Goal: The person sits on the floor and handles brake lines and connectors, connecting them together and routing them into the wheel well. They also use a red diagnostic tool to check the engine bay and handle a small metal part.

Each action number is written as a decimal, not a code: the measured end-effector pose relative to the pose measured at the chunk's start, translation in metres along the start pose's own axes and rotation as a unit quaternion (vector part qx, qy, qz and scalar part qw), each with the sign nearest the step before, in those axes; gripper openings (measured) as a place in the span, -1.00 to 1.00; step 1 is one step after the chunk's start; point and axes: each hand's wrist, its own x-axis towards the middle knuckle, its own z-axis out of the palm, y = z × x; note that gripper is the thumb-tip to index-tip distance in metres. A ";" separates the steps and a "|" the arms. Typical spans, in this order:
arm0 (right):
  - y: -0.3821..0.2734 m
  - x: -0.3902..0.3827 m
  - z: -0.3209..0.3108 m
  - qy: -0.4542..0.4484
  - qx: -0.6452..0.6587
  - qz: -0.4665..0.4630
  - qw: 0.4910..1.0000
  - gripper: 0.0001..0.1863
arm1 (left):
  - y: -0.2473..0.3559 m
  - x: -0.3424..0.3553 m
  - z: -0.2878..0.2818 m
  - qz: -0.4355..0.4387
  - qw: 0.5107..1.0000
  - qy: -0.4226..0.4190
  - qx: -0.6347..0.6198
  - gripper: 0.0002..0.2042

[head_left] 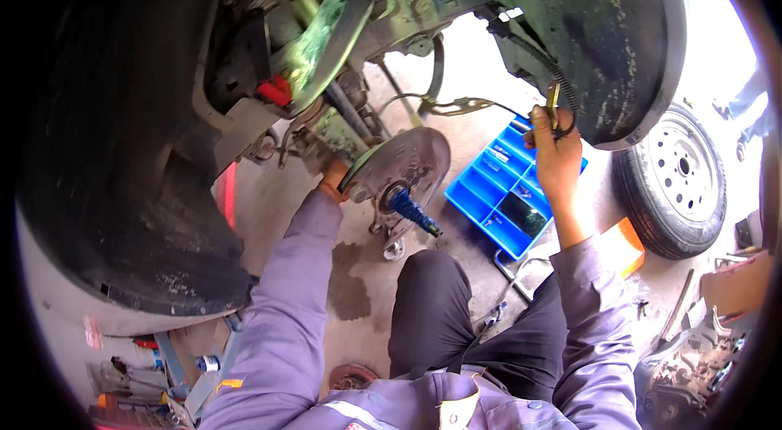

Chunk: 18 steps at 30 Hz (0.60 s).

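A round rusty metal plate stands under the wheel arch, and a spindle wrapped in blue sticks out of its middle. My left hand reaches in behind the plate's left edge; its fingers are hidden there. Up on the right, my right hand is closed with thumb and fingers pinched on a thin black cable. A narrow brass-coloured metal piece stands up from the same fingers. From the cable toward the suspension runs a metal bracket. A ribbed black hose hangs just above this hand.
A blue compartment tray with small parts lies on the floor ahead of my knees. Further right stands a wheel with a tyre, near an orange object. Tools and scraps lie at lower left. Dark arch liner curves round the left.
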 end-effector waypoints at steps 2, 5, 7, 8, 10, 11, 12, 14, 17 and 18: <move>0.006 0.000 0.002 -0.024 0.036 0.036 0.998 -0.70 | -0.016 -0.007 0.007 -0.016 0.994 0.089 -0.056 -0.71; 0.007 -0.004 0.011 -0.041 0.092 0.057 0.993 -0.69 | -0.044 -0.015 -0.001 -0.048 0.961 0.212 -0.171 -0.69; 0.009 -0.010 0.017 -0.079 0.185 0.062 0.978 -0.68 | -0.054 -0.016 -0.019 -0.070 0.923 0.264 -0.270 -0.68; 0.010 -0.009 0.014 -0.075 0.216 0.053 0.972 -0.67 | -0.035 -0.003 -0.027 -0.086 0.884 0.273 -0.370 -0.70; 0.009 -0.009 0.014 -0.058 0.274 0.036 0.959 -0.65 | -0.003 0.016 -0.057 -0.120 0.781 0.281 -0.544 -0.74; 0.002 -0.009 0.017 -0.048 0.304 0.022 0.951 -0.64 | 0.003 0.020 -0.074 -0.134 0.721 0.288 -0.616 -0.76; -0.002 -0.009 0.021 -0.039 0.294 -0.001 0.955 -0.63 | -0.005 0.021 -0.080 -0.128 0.668 0.260 -0.686 -0.74; -0.018 -0.014 0.023 0.028 0.283 -0.050 0.957 -0.62 | -0.025 0.016 -0.080 -0.116 0.545 0.197 -0.807 -0.70; -0.045 -0.026 0.001 0.123 0.322 -0.051 0.937 -0.65 | 0.003 0.019 -0.080 -0.103 0.552 0.191 -0.805 -0.66; -0.053 -0.032 -0.006 0.131 0.323 -0.062 0.935 -0.66 | 0.000 0.016 -0.084 -0.117 0.534 0.185 -0.817 -0.61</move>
